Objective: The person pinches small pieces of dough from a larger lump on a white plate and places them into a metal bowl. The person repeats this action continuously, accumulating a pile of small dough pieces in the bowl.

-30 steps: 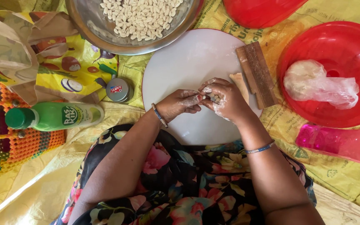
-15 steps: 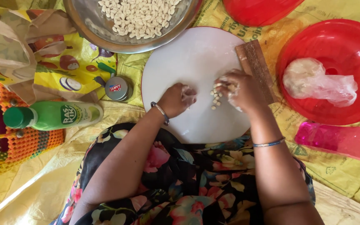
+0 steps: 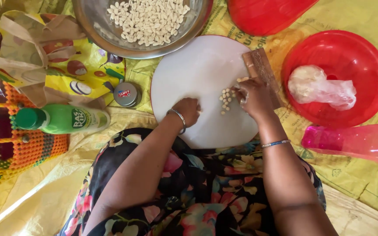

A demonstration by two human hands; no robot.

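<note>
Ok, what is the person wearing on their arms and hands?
Both arms are bare, with no sleeves in view and no gloves. The left hand has a thin silver bangle at the wrist. The right hand has a slim bracelet of small blue and silver beads, sitting a little further up the forearm. I cannot make out any rings.

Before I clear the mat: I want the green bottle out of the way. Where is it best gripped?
Grip the green bottle around its middle, coming from above. It lies on its side, cap pointing left, so the round body faces up. The left hand is the nearer one; a bag sits just above the bottle, so from above looks clearest.
</note>
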